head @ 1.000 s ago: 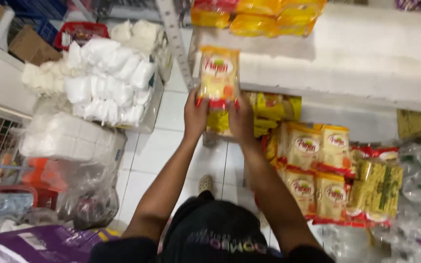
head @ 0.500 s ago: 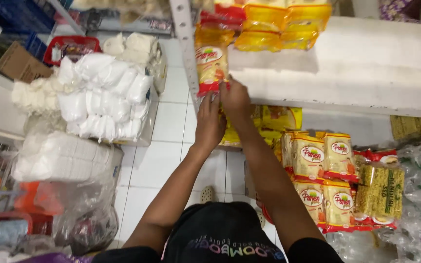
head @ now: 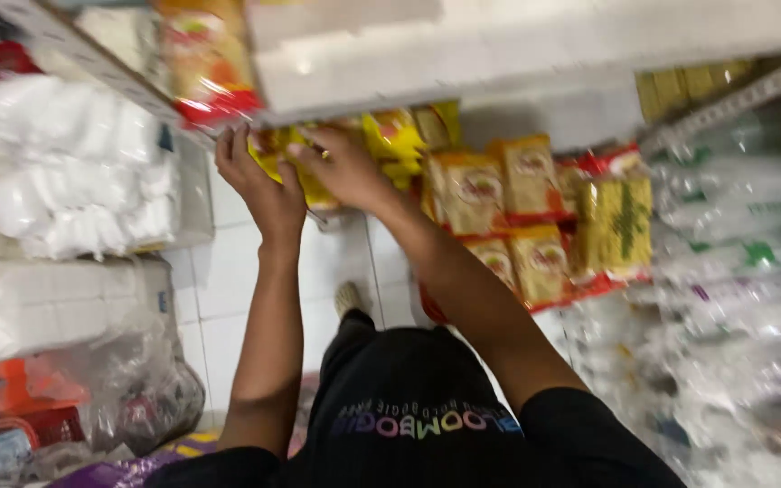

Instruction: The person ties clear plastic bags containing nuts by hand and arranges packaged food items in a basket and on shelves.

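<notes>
A yellow packet with a red end [head: 202,65] lies on the white upper shelf [head: 499,54], beside the shelf upright. My left hand [head: 259,185] is raised just below the packet. Its spread fingertips reach the packet's red end without closing on it. My right hand [head: 343,167] is raised beside it, under the shelf's front edge, with its fingers apart and nothing in it. Behind that hand are yellow packets [head: 390,136] on the lower level. The frame is blurred by motion.
Rows of yellow and red packets [head: 535,217] fill the lower shelf at right, with clear plastic bags [head: 734,298] beyond them. At left stand white bagged goods [head: 65,172], wrapped white blocks [head: 47,307] and a plastic sack [head: 137,389]. White floor tiles [head: 219,289] lie below.
The packet went from held in both hands in front of the shelf up onto the upper shelf. Both hands have let go and sit just below it. The view tilted upward and right.
</notes>
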